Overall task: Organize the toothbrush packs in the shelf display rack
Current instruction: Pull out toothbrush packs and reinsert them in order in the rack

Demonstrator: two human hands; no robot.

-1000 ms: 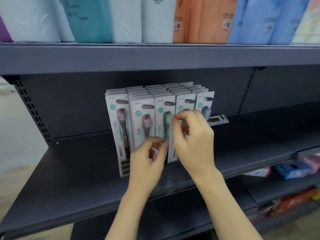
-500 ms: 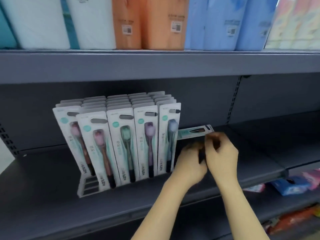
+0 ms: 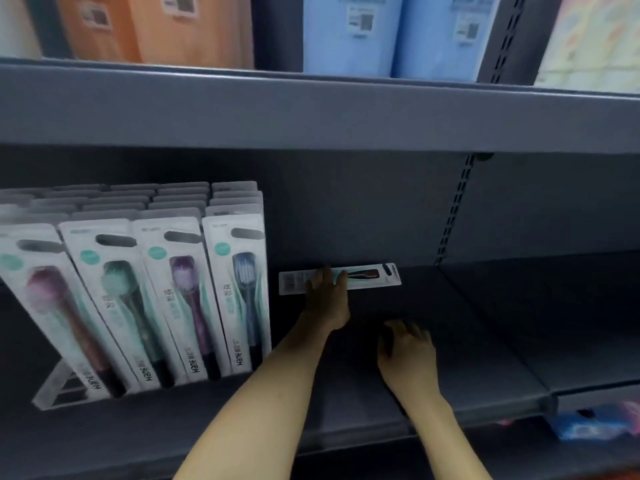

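A white display rack [image 3: 52, 393] stands on the left of the grey shelf [image 3: 491, 344], filled with rows of upright toothbrush packs [image 3: 166, 292]. One loose toothbrush pack [image 3: 369, 275] lies flat near the shelf's back wall, to the right of the rack. My left hand [image 3: 327, 301] reaches deep into the shelf and its straight fingers touch the middle of that loose pack. Nearer the front, my right hand [image 3: 407, 355] rests on the shelf with relaxed fingers and holds nothing.
The upper shelf [image 3: 311, 112] hangs low over my hands and carries orange packs [image 3: 149, 26] and blue packs [image 3: 391, 32]. A perforated upright [image 3: 453, 209] divides the back wall. Coloured packets [image 3: 588, 424] lie on a lower shelf at the right.
The view swung right and closer. My left hand went from the rack's front to the loose pack at the back. My right hand came off that pack and sank to the shelf.
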